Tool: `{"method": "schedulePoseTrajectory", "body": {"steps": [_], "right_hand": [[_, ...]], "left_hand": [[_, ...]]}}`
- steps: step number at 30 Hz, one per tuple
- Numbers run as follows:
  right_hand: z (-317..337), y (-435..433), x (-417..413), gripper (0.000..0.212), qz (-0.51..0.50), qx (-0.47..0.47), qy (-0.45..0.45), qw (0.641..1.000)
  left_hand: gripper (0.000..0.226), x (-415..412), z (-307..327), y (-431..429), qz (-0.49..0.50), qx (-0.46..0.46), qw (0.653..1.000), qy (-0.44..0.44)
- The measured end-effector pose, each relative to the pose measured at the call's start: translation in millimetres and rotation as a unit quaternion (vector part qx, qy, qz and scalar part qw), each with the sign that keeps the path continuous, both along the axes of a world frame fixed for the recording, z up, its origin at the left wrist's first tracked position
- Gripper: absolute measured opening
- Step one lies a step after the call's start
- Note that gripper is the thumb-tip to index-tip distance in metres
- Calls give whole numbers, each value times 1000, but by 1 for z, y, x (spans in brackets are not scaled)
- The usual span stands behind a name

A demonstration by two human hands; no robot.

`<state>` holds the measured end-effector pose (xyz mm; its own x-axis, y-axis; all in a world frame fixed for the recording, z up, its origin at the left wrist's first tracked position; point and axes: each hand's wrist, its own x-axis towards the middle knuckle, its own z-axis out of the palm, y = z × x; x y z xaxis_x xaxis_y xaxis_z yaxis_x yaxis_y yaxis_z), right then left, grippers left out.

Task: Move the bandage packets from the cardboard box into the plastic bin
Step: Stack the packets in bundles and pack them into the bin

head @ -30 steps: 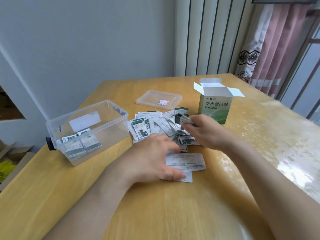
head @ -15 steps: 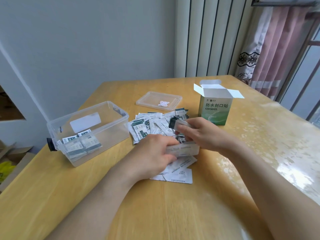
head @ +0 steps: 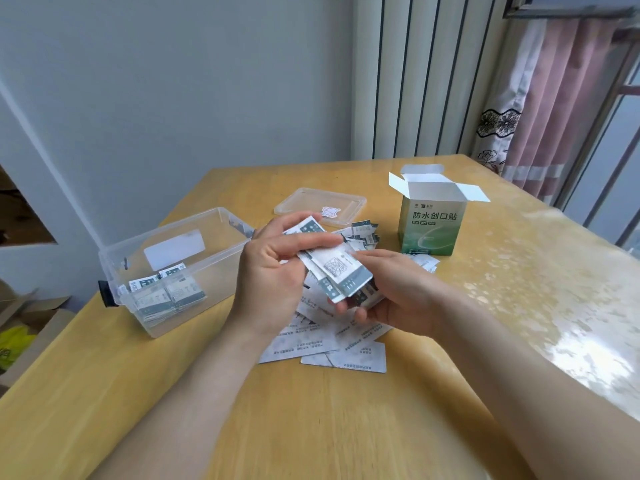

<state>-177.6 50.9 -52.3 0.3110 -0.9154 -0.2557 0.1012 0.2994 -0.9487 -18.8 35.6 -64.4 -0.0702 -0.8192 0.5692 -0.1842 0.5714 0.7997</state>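
The bandage packet stack [head: 337, 275] is held above the table [head: 311, 427], right of the plastic bin [head: 214, 271]. I read the left hand [head: 273, 271] pinching its top, the right hand [head: 398, 292] curled under its bottom. Risk: the fanned stack may slip apart in transit.

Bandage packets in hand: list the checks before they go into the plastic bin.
1. Grip: left hand and right hand both hold the bandage packets: ok.
2. Stack squared: packets fanned, edges uneven: not ok.
3. Opening: plastic bin uncovered, lid lying apart on the table: ok.
4. Room: far part of the bin bare: ok.
5. Source emptied: inside of the cardboard box hidden: cannot tell.
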Motion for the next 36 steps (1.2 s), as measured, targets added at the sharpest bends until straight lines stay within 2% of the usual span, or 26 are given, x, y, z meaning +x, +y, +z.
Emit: {"method": "schedulePoseTrajectory", "body": {"steps": [3, 6, 9, 11, 13, 14, 15, 16, 18, 19, 20, 23, 25, 27, 31, 33, 36], "right_hand": [[6, 5, 3, 38, 49, 27, -95, 994], [10, 7, 0, 47, 95, 6, -160, 983], [5, 5, -2, 21, 117, -34, -144, 982], [1, 2, -4, 8, 109, -48, -113, 987], [0, -3, -8, 6, 65, -54, -88, 993], [0, -6, -11, 9, 33, -56, -84, 994], [1, -9, -15, 13, 2, -57, -87, 995], [2, -11, -18, 15, -25, -57, -91, 994], [2, -13, -21, 15, -57, -59, -94, 992], [2, -13, -20, 14, -62, -59, -92, 992], [1, -13, -20, 13, -61, -58, -86, 993], [-2, -14, -16, 16, -43, -53, -52, 996], [-5, -14, -14, 21, -38, -44, -21, 998], [-7, -14, -13, 17, -37, -37, -2, 999], [-9, -14, -12, 12, -51, -22, -7, 998], [-8, -13, -11, 20, -57, -8, -23, 998], [-8, -12, -6, 36, -48, 15, -88, 995]], "left_hand": [[70, 0, 0, 2, 37, -29, 994, -100], [70, 1, 3, 2, 28, -27, 984, -174], [76, 3, 2, -1, -29, 33, 981, -191], [76, 5, 2, -2, -74, 65, 980, -170], [70, 14, 8, -2, -78, 78, 983, -149], [66, 20, 11, -2, -72, 80, 979, -174], [63, 26, 15, -1, -70, 86, 964, -242], [66, 32, 17, 0, -78, 103, 930, -345], [88, 38, 16, 1, -115, 159, 819, -539], [99, 38, 14, 1, -128, 176, 778, -589], [103, 38, 13, 0, -131, 184, 766, -602], [87, 35, 11, -1, -104, 166, 806, -559], [70, 32, 13, 1, -94, 168, 820, -539], [56, 30, 14, 2, -95, 185, 830, -518], [9, 34, 17, 1, -97, 160, 871, -455], [12, 35, 20, 2, -117, 162, 911, -361], [20, 28, 22, 4, -124, 147, 970, -148]]}}
